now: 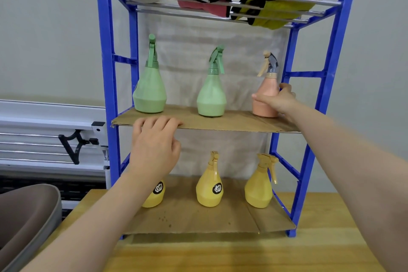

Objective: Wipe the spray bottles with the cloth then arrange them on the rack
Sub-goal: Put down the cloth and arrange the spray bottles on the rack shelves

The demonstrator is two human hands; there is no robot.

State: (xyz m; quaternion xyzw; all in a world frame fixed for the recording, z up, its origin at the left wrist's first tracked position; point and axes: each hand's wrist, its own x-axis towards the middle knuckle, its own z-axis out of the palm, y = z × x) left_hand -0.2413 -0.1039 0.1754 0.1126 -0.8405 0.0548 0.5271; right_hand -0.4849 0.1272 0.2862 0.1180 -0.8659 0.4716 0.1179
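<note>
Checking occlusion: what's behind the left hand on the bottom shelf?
A yellow bottle: only its base and black label show. The left hand and forearm cover its neck and sprayer.

My blue rack (106, 68) stands on the wooden table (309, 249); its cardboard middle shelf (220, 122) carries three spray bottles, the lower cardboard shelf (198, 216) three yellow ones.
</note>
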